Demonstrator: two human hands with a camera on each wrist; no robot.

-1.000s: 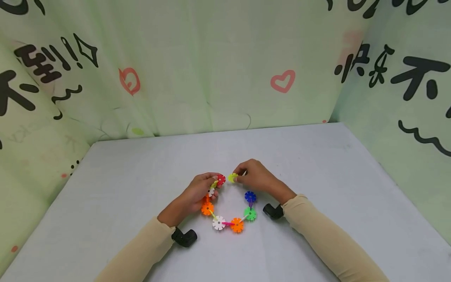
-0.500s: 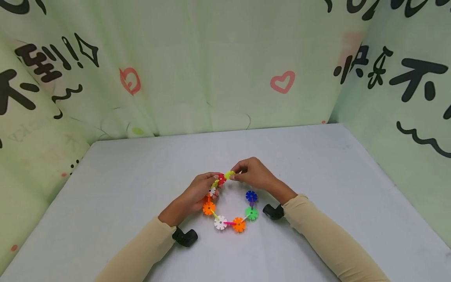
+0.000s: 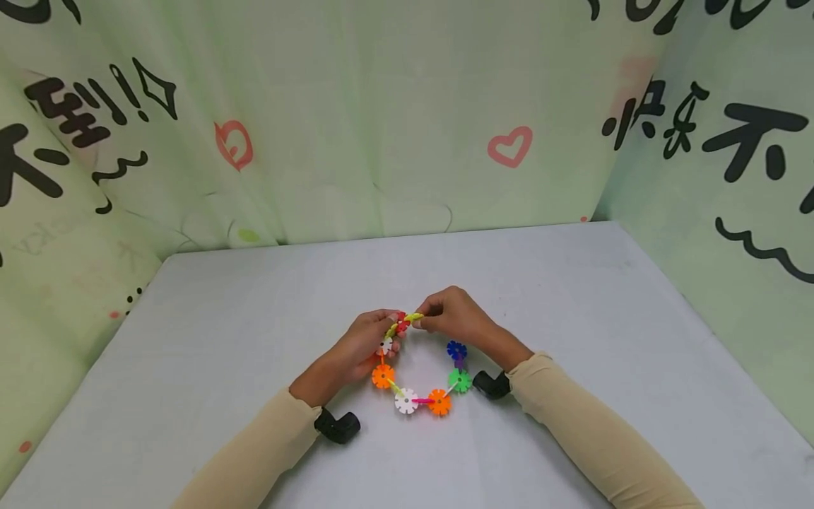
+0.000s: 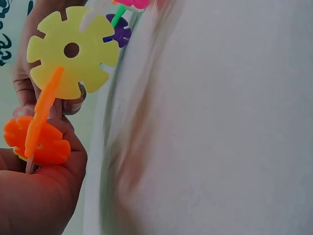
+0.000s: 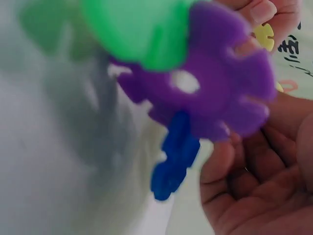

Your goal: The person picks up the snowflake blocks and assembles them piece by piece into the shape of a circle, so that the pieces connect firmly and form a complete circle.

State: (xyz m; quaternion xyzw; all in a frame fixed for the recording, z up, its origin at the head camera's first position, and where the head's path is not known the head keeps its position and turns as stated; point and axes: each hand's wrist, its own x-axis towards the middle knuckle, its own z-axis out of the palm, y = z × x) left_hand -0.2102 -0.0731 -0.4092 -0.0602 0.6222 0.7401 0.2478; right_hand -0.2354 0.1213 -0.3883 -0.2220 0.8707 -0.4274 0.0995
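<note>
A curved chain of slotted plastic snowflake discs lies between my hands in the head view. My left hand (image 3: 362,345) grips its upper left part, thumb beside a red disc (image 3: 403,322). With thumb and fingertips my right hand (image 3: 459,313) pinches a yellow disc (image 3: 415,317) right at the red one's edge. From the left hand the chain runs down through an orange disc (image 3: 383,376), a white disc (image 3: 406,401), another orange disc (image 3: 439,402) and a green disc (image 3: 461,381). It ends in a blue disc (image 3: 456,350), joined to a purple disc (image 5: 215,103) close to the right wrist camera.
A white-covered table (image 3: 267,304) lies under both arms. Pale green curtains (image 3: 381,127) with black writing and red hearts surround it at the back and sides. Black wrist cameras, left (image 3: 338,428) and right (image 3: 492,384), stick out beneath the cuffs.
My right hand has brought the yellow disc left against the red disc, closing the gap between them. The yellow disc has turned edge-on, and the hanging chain has shifted slightly right.
</note>
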